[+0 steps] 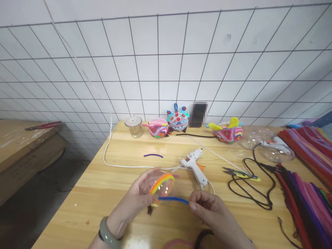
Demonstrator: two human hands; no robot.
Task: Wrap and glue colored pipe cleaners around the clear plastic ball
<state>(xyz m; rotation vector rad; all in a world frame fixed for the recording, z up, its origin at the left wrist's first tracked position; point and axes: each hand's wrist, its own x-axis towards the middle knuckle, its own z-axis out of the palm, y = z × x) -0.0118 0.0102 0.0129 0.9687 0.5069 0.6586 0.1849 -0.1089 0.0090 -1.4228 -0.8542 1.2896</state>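
My left hand (138, 195) grips a clear plastic ball (163, 186) with orange and yellow pipe cleaners wound round its rim. A blue pipe cleaner (173, 199) runs from the ball's lower side to my right hand (210, 207), whose fingertips pinch its free end. Both hands hover just above the wooden table (103, 193), near its front edge. A white hot glue gun (194, 165) lies on the table just beyond the ball.
A purple pipe cleaner piece (153, 155), small snips (241, 173) and black cables (256, 193) lie mid-table. Finished colourful ornaments (178, 120), a glass jar (134, 126) and a phone (198, 114) line the tiled wall. Piles of pipe cleaners (308, 193) fill the right side. Cardboard boxes (23, 145) stand at left.
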